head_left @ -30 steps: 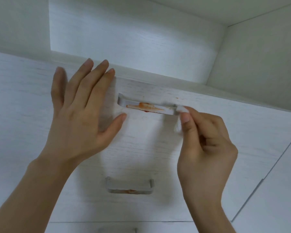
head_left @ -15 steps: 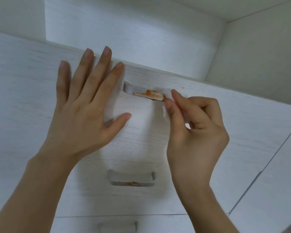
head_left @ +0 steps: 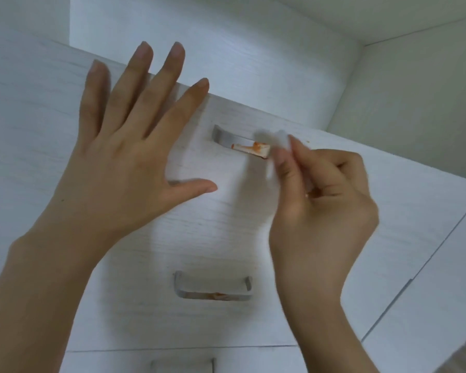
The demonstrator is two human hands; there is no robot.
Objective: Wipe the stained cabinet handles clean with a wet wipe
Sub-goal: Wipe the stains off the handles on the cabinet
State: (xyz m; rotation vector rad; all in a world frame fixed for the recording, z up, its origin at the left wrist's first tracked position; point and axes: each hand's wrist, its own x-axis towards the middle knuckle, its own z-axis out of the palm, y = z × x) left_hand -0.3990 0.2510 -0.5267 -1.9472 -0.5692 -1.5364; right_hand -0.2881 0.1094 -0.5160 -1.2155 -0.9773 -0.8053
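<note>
Pinching a wet wipe (head_left: 276, 142) against the stained top handle (head_left: 242, 146), right hand (head_left: 318, 208); left hand (head_left: 124, 162) splayed flat on white cabinet front (head_left: 374, 211).

No legible text, labels, brand marks, numbers or signs appear in the head view. The white drawer fronts (head_left: 334, 211), the metal handles (head_left: 226, 140) and the wipe (head_left: 276, 138) carry no readable print
</note>
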